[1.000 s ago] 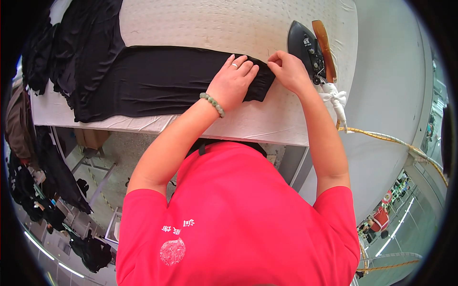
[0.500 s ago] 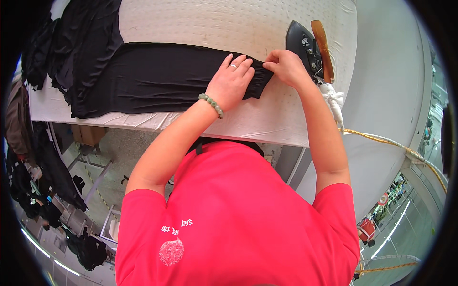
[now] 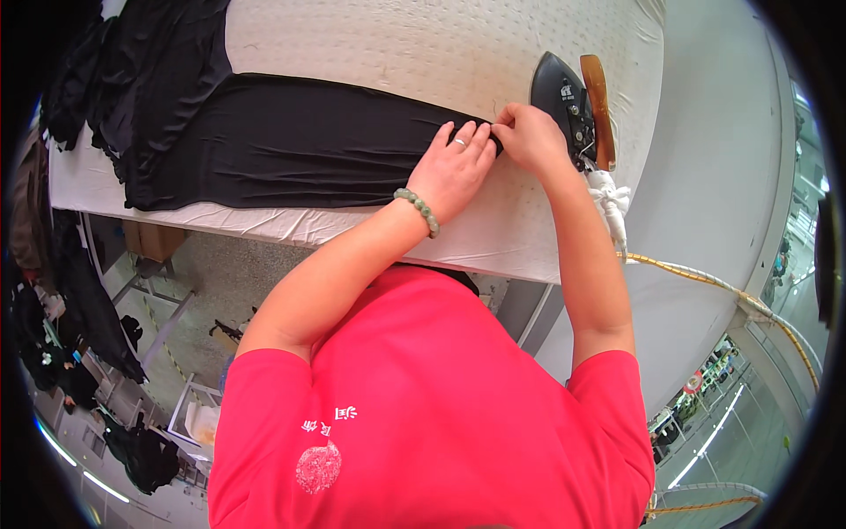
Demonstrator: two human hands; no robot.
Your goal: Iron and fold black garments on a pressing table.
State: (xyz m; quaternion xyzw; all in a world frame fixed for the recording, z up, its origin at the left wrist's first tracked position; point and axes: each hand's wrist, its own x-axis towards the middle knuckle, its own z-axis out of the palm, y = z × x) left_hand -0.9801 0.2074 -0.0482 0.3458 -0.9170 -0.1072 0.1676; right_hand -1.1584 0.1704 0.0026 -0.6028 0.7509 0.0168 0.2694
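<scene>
A black garment (image 3: 300, 141) lies spread on the padded white pressing table, one long narrow part, a sleeve or trouser leg, stretching right toward my hands. My left hand (image 3: 448, 176), with a ring and green bead bracelet, rests flat over the end of that part, fingers extended and pointing up and right. Its gathered end is mostly hidden under this hand. Thumb and fingertips of my right hand (image 3: 534, 141) are pinched together on the end's far corner. Just beyond the right hand, a dark iron (image 3: 557, 93) with a brown handle (image 3: 597, 106) rests on the table.
The white padded table (image 3: 352, 44) ends in a near edge before my body. White cloth (image 3: 610, 198) wraps the iron's rear, and a yellow-and-white hose (image 3: 679, 267) runs off right. More bunched black fabric (image 3: 159, 62) lies at the left. Dark garments hang below left.
My left hand has slid right, over the gathered end and close to my right hand. The right hand still pinches the corner. The whole view has shifted slightly.
</scene>
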